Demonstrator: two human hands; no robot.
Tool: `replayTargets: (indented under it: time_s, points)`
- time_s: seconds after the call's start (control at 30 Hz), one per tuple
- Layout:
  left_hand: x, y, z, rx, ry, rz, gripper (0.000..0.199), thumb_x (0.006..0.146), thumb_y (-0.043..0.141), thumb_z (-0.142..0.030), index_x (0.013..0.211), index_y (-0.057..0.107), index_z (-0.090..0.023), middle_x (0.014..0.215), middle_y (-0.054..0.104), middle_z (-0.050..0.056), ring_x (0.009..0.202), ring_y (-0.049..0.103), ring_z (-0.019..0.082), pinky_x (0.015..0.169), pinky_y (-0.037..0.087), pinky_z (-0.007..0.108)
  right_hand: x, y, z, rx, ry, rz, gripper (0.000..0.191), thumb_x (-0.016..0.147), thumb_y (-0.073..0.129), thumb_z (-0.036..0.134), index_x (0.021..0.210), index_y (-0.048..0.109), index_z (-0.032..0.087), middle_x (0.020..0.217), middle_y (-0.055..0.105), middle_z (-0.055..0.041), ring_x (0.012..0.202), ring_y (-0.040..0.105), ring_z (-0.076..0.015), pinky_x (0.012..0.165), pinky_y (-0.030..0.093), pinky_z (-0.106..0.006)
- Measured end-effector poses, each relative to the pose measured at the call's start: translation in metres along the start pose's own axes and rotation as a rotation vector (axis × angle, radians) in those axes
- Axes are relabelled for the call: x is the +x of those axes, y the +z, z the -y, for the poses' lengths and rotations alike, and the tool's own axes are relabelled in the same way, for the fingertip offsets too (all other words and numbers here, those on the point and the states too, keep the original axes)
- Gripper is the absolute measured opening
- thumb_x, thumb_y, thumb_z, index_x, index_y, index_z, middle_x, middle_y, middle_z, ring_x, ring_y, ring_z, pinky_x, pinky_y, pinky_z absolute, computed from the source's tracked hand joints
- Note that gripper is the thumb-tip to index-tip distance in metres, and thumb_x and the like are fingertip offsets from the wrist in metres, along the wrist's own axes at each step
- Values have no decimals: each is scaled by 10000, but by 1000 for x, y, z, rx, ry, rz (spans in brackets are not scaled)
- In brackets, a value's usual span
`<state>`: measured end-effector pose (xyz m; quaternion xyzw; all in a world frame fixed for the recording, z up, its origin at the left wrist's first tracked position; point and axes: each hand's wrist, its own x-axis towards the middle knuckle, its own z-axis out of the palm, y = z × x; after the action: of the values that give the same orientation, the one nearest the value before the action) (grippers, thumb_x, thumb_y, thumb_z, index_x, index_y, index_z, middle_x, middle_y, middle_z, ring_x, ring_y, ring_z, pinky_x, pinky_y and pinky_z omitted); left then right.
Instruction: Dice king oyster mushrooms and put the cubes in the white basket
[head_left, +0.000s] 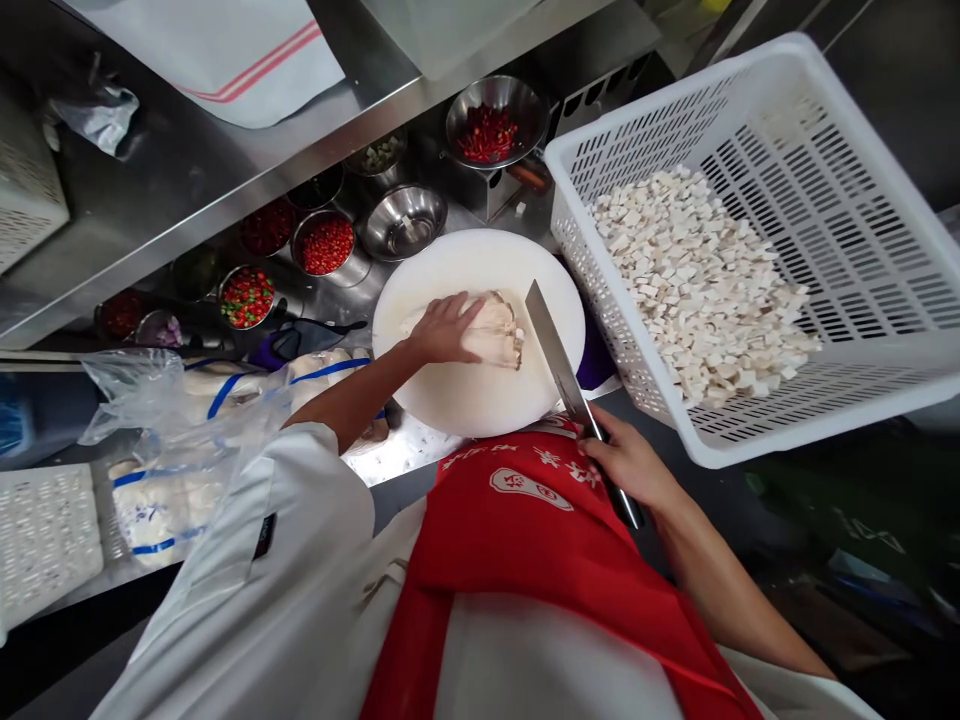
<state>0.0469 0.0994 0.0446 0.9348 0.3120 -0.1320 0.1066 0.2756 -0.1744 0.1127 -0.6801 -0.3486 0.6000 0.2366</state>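
Note:
On the round white cutting board (480, 400) lie pale king oyster mushrooms (496, 335), side by side, with their cut ends toward the right. My left hand (448, 330) rests flat over them, fingers spread, and covers part of them. A cleaver (559, 355) is in my right hand (624, 462), which is closed round its black handle. Its blade slants up over the board's right side, apart from the mushrooms. To the right, a white plastic basket (626, 350) holds a heap of diced mushroom (697, 280).
Behind the board stand a steel bowl (405, 222), a pan of red chillies (491, 130) and several pots of chopped peppers (324, 243). A steel shelf (300, 150) overhangs them. Bagged mushrooms with blue bands (161, 505) lie at left, near a white crate (49, 540).

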Motion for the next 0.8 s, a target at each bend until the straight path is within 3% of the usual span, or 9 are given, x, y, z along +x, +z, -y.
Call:
replayTargets:
  time_s: [0.13, 0.2, 0.27, 0.33, 0.5, 0.6, 0.7, 0.8]
  points:
    - [12, -3, -30, 6, -322, -83, 1194, 678, 625, -794, 1572, 114, -190, 1548, 298, 195, 1325, 380, 401, 1091, 297, 495, 27, -20, 15, -219, -89, -90, 655, 813, 490, 243, 1462, 452, 171, 604, 661, 30, 526, 616, -181, 613, 496, -290]
    - [8, -1, -45, -1, -419, -118, 1183, 694, 605, -797, 1571, 113, -174, 1515, 342, 206, 1277, 420, 399, 1051, 339, 492, 44, -26, 23, -378, -142, -160, 635, 825, 475, 241, 1453, 477, 154, 792, 747, -40, 706, 686, -231, 722, 516, -328]
    - [0, 3, -55, -21, -464, -131, 1166, 708, 585, -800, 1569, 123, -165, 1496, 366, 215, 1244, 450, 394, 1019, 372, 486, 59, -29, 30, -522, -184, -192, 622, 828, 477, 237, 1439, 500, 123, 1058, 751, -114, 928, 695, -289, 827, 512, -366]
    - [-8, 6, -58, -48, -471, -134, 1170, 711, 577, -805, 1565, 128, -141, 1493, 370, 228, 1247, 458, 386, 1017, 384, 475, 70, -28, 36, -611, -214, -133, 622, 835, 480, 232, 1443, 495, 103, 1216, 698, -145, 1063, 667, -320, 899, 499, -381]
    - [-15, 14, -55, -107, -467, -171, 1279, 646, 612, -837, 1545, 143, -57, 1531, 308, 274, 1358, 375, 409, 1088, 336, 480, 78, -27, 43, -621, -306, 30, 634, 849, 465, 190, 1482, 449, 161, 1366, 612, -84, 1205, 611, -287, 999, 464, -356]
    - [-15, 14, -57, -115, -450, -170, 1274, 641, 586, -859, 1538, 174, -52, 1555, 263, 279, 1399, 327, 418, 1123, 289, 493, 78, -32, 45, -597, -309, 51, 632, 851, 455, 185, 1483, 447, 158, 1310, 654, -86, 1147, 645, -277, 964, 484, -352]
    - [-13, 12, -61, -95, -449, -132, 1276, 655, 550, -872, 1531, 180, -22, 1565, 223, 293, 1419, 288, 432, 1151, 234, 510, 78, -36, 46, -610, -272, 86, 643, 843, 445, 197, 1482, 448, 125, 1106, 742, -103, 900, 716, -263, 839, 523, -344]
    - [-11, 11, -63, -59, -439, -118, 1260, 673, 580, -832, 1531, 165, -8, 1560, 224, 301, 1405, 293, 450, 1144, 230, 525, 79, -38, 42, -559, -251, 125, 667, 844, 439, 206, 1505, 407, 126, 882, 760, -63, 720, 706, -229, 736, 526, -320]
